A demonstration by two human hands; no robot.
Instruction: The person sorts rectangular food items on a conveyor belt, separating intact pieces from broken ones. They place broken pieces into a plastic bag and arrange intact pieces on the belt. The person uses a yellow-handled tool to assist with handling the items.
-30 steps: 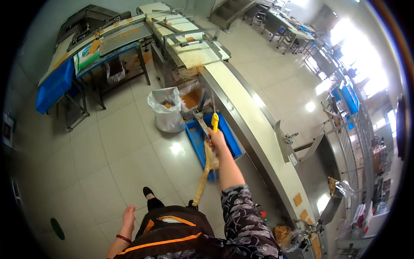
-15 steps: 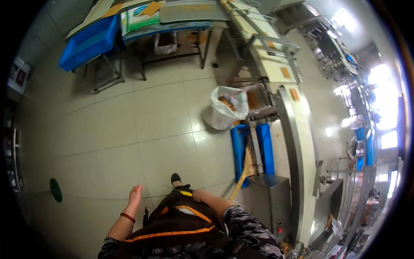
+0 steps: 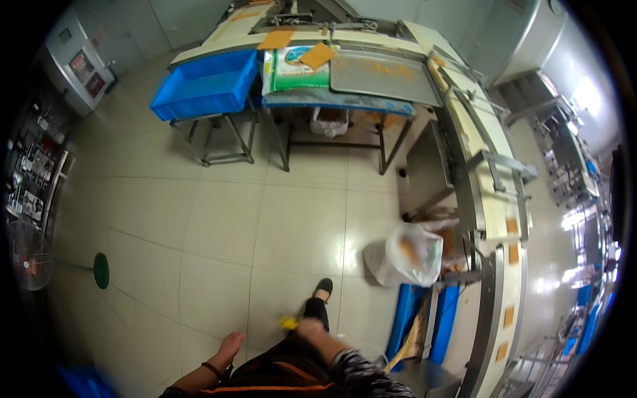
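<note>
My left hand hangs low over the floor, loosely curled, with nothing seen in it. A reddish bracelet is round that wrist. My right hand, smeared by motion, is closed in front of my dark apron with orange trim. From it, on the left side, sticks out a small yellow object whose kind is too blurred to tell. Beyond my hands, one dark shoe steps forward on the tiles.
Ahead stand an empty blue crate on a stand, and a table with a printed sack and metal tray. A conveyor carrying flat brown pieces runs along the right. Beside it are a white-lined bin and blue trough.
My view has lifted and I have moved forward, so the crate, table and bin show differently. The yellow object now stands out left of my right hand.
</note>
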